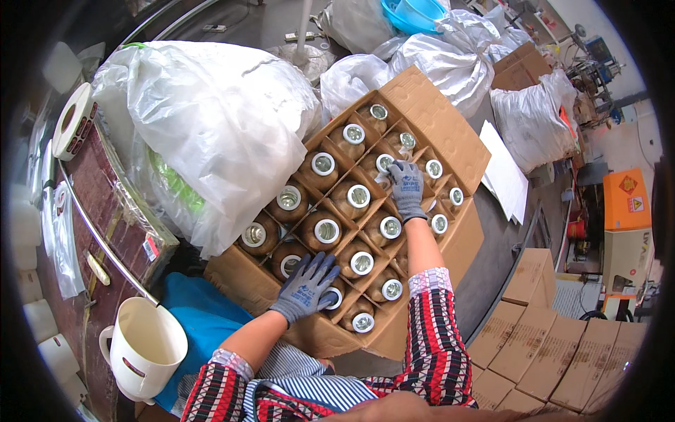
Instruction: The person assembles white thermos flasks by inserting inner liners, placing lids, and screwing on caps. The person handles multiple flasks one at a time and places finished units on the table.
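Observation:
A cardboard box (pixel 320 334) with its flaps spread holds several brownish glass bottles (pixel 325 232) with round, white-ringed tops. Cardboard dividers (pixel 343 243) keep the bottles upright in separate cells. My left hand (pixel 307 288), in a grey-blue glove, lies over the box's near left part with fingers spread; its thumb side meets a bottle top (pixel 333 298). In the same kind of glove, my right hand (pixel 406 186) reaches into the far right part, fingers bent and close together beside another bottle top (pixel 384 163). Whatever lies under its fingertips is hidden.
A large white plastic sack (pixel 211 119) bulges against the box's left side. A white pitcher (pixel 148 344) and a label roll (pixel 74 121) sit to the left. White paper sheets (pixel 503 172) lie at the right. Closed cartons (pixel 555 352) are stacked lower right.

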`<state>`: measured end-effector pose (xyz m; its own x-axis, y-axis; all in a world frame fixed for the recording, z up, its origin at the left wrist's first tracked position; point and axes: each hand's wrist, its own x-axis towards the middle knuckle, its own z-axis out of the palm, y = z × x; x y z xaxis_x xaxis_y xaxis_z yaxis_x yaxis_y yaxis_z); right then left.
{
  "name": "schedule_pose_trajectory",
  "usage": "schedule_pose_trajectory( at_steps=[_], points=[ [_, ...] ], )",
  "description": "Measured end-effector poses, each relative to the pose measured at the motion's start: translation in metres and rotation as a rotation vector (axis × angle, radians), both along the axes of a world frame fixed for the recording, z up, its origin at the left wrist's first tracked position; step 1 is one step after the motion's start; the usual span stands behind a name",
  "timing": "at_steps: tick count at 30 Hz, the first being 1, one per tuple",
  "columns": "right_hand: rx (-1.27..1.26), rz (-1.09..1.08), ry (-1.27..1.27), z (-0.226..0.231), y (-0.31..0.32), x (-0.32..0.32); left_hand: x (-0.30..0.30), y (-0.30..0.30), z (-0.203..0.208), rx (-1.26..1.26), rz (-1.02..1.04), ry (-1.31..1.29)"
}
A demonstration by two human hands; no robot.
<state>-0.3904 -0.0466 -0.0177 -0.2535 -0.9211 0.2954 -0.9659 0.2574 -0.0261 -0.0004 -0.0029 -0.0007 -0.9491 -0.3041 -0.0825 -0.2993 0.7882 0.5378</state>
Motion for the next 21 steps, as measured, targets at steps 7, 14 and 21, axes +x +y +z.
schedule_pose_trajectory(
  at_steps=[7,14,21],
  points=[
    [-0.109,0.037,0.103,-0.006,0.011,0.006,0.001,0.001,-0.004,-0.017,0.008,0.01],
    [0.056,0.012,0.145,-0.002,0.013,0.019,0.0,0.0,-0.002,-0.007,0.004,0.015],
    [-0.028,-0.465,0.002,0.006,0.002,0.009,-0.001,-0.002,0.0,-0.01,-0.003,-0.002]
  ],
)
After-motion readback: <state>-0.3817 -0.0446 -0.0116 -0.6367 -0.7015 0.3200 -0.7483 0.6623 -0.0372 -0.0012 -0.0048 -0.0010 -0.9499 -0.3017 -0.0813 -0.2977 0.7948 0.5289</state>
